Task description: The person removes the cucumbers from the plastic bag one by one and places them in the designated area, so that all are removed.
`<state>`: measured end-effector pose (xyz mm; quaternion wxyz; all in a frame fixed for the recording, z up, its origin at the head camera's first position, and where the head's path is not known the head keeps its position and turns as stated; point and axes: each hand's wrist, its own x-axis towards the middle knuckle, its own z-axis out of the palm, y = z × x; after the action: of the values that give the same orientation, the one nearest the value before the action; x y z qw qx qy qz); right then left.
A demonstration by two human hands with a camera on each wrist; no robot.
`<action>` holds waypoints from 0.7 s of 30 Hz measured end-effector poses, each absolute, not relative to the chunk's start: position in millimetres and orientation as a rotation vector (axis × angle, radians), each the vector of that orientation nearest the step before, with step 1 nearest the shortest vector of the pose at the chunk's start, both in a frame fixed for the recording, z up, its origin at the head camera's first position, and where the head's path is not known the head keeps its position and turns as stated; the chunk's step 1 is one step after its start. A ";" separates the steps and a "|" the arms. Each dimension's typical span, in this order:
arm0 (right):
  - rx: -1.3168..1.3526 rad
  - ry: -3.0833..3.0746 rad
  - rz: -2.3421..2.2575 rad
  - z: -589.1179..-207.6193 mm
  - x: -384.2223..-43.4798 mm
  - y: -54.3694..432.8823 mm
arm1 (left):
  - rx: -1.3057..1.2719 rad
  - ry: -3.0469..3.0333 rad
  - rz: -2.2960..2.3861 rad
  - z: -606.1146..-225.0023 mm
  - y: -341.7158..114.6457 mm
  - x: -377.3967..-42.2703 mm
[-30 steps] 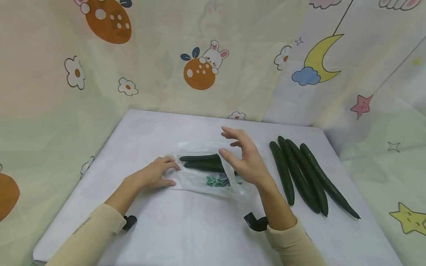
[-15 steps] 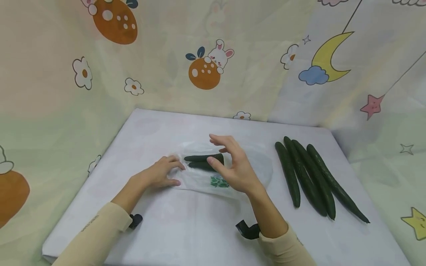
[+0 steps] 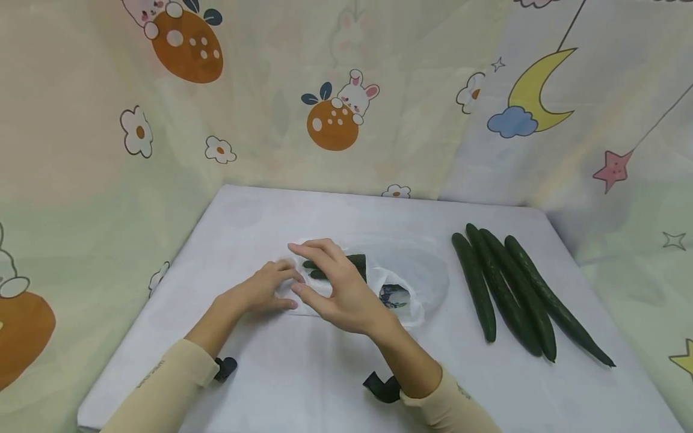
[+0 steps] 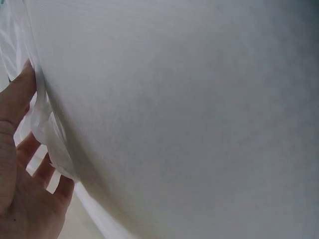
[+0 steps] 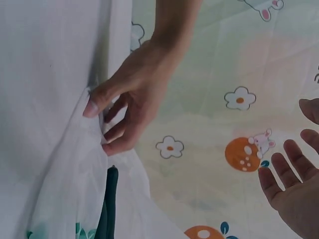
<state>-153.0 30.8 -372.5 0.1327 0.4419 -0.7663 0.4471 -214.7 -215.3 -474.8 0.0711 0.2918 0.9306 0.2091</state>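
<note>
A thin white plastic bag (image 3: 428,273) with green print lies across the middle of the table, its wide loose part toward the right. Inside it are two dark green cucumbers (image 3: 358,263), partly covered by film and by my right hand. My left hand (image 3: 263,290) rests at the bag's left end, thumb and fingers spread apart and touching the film (image 4: 55,144). Above the cucumbers and bag hovers my right hand (image 3: 343,291), fingers loosely bent, thumb apart, nothing held. The right wrist view shows a cucumber's tip (image 5: 112,181) in the bag near the left hand.
Several loose cucumbers (image 3: 511,288) lie side by side at the table's right. White cloth covers the table (image 3: 303,385). A cartoon-printed curtain (image 3: 260,120) hangs close behind and along both sides. Black camera mounts (image 3: 383,388) sit at the wrists.
My right hand has moved left from the bag's loose right part to over the cucumbers, toward the left hand. The lifted film has settled flatter. The left hand stays at the bag's end.
</note>
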 end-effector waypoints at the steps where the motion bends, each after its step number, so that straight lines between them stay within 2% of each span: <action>1: 1.305 -2.223 1.290 -372.8 -152.2 27.3 | 0.872 2.801 0.632 -475.2 -215.5 -214.4; 8: 1.369 -2.294 1.201 -381.2 -150.2 16.7 | 0.951 2.811 0.691 -476.6 -213.3 -213.8; 21: 1.359 -2.610 0.897 -408.5 -181.2 41.0 | 0.816 2.802 0.618 -471.6 -214.1 -208.6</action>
<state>-181.2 41.0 -408.5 0.0328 0.4417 -0.8479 0.2914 -208.6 -214.1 -471.6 0.0789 0.2728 0.9363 0.2066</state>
